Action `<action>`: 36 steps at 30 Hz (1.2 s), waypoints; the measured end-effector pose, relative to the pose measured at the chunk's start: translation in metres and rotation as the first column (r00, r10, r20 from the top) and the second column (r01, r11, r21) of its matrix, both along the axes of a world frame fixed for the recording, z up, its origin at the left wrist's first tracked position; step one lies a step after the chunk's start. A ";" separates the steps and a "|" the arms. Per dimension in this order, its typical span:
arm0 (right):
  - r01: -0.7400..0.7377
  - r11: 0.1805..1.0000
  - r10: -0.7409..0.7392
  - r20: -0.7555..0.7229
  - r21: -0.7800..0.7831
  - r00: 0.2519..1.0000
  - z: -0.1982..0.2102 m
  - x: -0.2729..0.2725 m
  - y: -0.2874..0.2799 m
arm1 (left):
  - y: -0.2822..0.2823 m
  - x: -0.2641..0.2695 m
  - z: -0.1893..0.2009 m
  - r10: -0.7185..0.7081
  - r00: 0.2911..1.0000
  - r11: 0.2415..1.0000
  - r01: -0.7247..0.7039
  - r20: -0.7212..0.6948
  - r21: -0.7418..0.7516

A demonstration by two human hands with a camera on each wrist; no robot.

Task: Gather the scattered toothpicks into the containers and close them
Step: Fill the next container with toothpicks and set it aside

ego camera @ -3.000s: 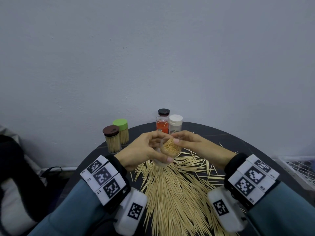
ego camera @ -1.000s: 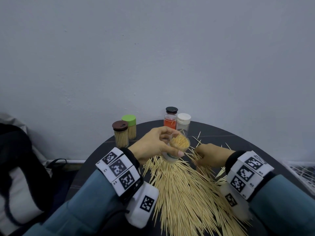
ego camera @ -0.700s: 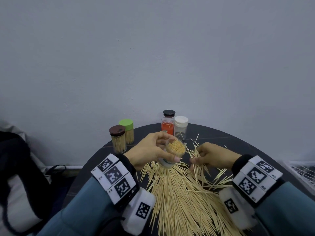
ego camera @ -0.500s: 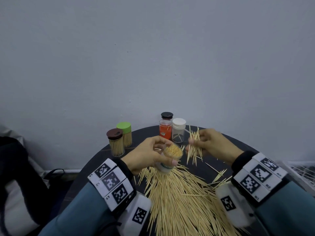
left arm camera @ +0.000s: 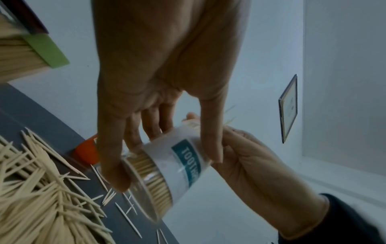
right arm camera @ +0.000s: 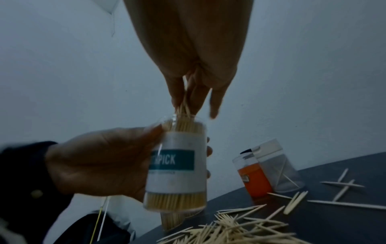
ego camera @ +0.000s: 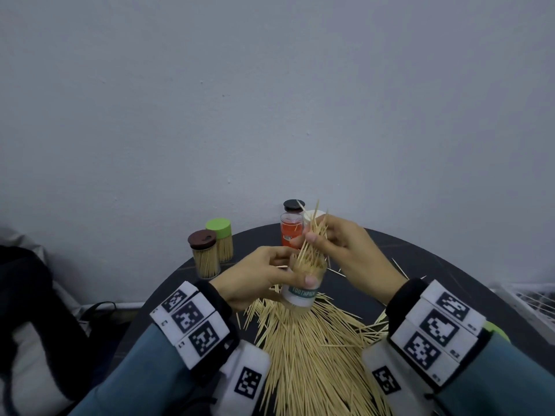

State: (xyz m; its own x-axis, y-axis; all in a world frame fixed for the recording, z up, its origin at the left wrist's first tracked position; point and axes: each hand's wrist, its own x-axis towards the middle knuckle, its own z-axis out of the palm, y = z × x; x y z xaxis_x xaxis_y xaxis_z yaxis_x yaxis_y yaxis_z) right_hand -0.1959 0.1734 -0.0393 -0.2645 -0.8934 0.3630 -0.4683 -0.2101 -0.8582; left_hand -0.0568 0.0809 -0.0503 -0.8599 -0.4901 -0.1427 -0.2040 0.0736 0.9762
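– what's the right hand doing?
– pinching a bunch of toothpicks, tips in the open jar that the left hand grips.
– and behind?
– an orange jar, loose toothpicks on the table.

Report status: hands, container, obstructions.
Left hand grips open toothpick container, nearly full. Right hand pinches toothpick bundle, tips entering mouth. Big pile left on table. Nothing blocking.

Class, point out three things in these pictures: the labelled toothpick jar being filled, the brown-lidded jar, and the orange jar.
labelled toothpick jar (right arm camera: 175, 166), right wrist view, on its teal label.
brown-lidded jar (ego camera: 202, 238), head view, on its lid.
orange jar (ego camera: 290, 232), head view, on its orange body.
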 end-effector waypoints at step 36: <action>-0.090 0.993 0.110 0.364 -0.071 0.925 -0.004 0.009 0.005 | 0.003 0.001 0.009 -0.054 0.998 0.997 0.055 -0.013 0.053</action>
